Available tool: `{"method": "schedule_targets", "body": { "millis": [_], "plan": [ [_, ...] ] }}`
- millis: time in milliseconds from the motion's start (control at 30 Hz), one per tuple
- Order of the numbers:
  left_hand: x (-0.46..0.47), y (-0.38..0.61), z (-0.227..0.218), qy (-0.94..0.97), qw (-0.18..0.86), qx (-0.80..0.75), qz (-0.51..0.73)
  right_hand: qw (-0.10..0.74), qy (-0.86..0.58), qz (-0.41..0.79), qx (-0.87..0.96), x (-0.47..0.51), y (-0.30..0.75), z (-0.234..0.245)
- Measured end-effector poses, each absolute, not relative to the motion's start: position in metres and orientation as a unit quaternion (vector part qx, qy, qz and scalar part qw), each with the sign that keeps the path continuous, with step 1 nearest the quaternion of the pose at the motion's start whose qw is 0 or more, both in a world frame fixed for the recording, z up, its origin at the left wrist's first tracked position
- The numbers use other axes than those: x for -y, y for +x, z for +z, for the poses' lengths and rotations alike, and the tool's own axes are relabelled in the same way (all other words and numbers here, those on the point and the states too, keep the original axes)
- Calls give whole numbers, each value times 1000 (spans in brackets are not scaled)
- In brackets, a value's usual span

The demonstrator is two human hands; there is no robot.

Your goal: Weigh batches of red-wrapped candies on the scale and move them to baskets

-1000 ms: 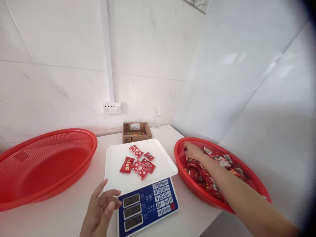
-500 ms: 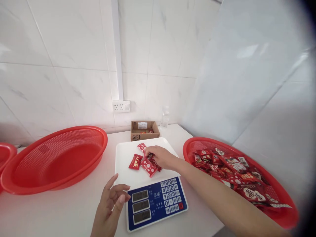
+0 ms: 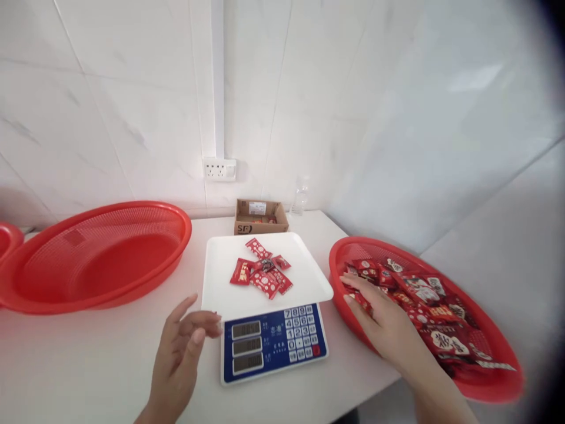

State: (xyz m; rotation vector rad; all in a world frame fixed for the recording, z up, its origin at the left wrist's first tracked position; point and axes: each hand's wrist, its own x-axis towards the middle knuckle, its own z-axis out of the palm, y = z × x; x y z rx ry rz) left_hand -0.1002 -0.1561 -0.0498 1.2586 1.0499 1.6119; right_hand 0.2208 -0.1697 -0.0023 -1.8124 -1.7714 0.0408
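Several red candy packets (image 3: 265, 282) lie in a loose pile on the white pan (image 3: 220, 247) of a digital scale. Its blue panel (image 3: 278, 330) has three small displays and a keypad. My left hand (image 3: 179, 353) hovers just left of the displays, fingers curved and apart, holding nothing. At the right, my right hand (image 3: 379, 312) reaches over the near rim of a red basket (image 3: 494, 383), its fingers extended and apart near the packets there. The basket holds many red snack packets (image 3: 424, 294); some are hidden behind the hand.
A large red plastic basket (image 3: 180, 250) stands at the left, with part of another red basket (image 3: 9, 238) beyond it. Behind the scale are a small cardboard box (image 3: 260, 227) and a clear bottle (image 3: 301, 197). A wall socket (image 3: 219, 169) sits above the white table (image 3: 132, 347).
My right hand has left the packets on the scale pan and moved right to the filled basket. Another small packet shows on the pan. My left hand stays near the displays.
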Motion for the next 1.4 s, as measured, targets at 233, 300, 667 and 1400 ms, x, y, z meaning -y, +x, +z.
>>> {"method": "schedule_targets", "body": {
  "millis": [233, 300, 667, 1400],
  "plan": [
    [146, -111, -43, 472, 417, -358, 689, 259, -724, -15, 639, 185, 229, -46],
    [148, -112, -35, 456, 430, -355, 693, 251, -730, -29, 635, 184, 227, -47],
    [160, -117, -21, 492, 379, -448, 643, 218, -764, -46, 606, 184, 219, -39],
    [88, -210, -10, 677, -82, -723, 112, 217, -759, -30, 613, 183, 227, -43]
  ]
}}
